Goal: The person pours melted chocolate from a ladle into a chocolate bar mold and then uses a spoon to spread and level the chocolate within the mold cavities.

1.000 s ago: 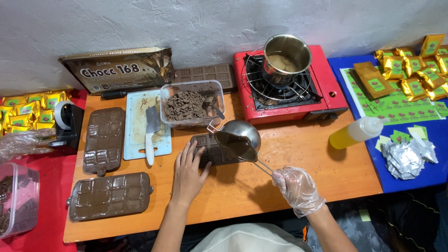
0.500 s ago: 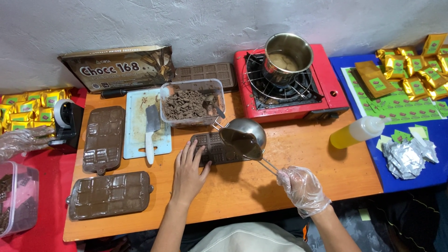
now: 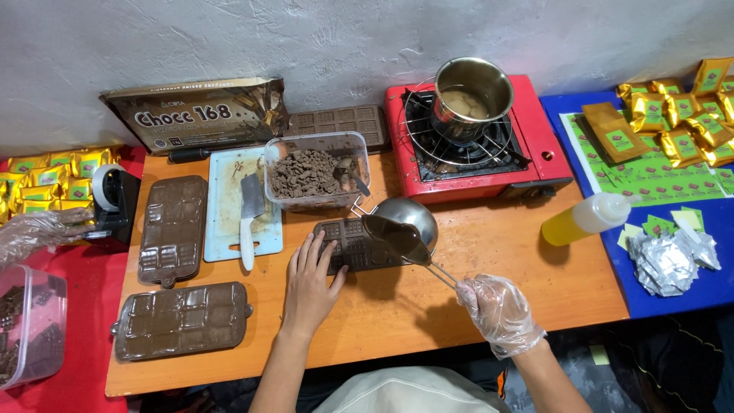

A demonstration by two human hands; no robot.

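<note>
at the centre of the frame the right hand (image 3: 501,312), in a clear glove, is clenched round the wire handle of a steel ladle (image 3: 403,228) tipped over a dark mould (image 3: 353,245), with brown chocolate running over its lip onto the mould's right part. the left hand (image 3: 310,287), bare, lies flat with fingers spread, its tips pressing the mould's near left edge; it grasps nothing. how full this mould is cannot be told, since the ladle hides part of it, so the pour looks under way rather than finished. to the left, two other moulds (image 3: 173,228) (image 3: 182,320) lie on the wooden table (image 3: 397,321), brown across their cavities and seemingly already filled. above the centre, a clear tub (image 3: 315,170) of chocolate bits with a spoon in it is fairly full, and a pot (image 3: 470,95) sits on the red stove (image 3: 474,145) at upper right, so stock seems left. a knife lies on the cutting board (image 3: 241,200). at far left another person's gloved hand (image 3: 34,231) hovers near a tape dispenser (image 3: 115,197).
</note>
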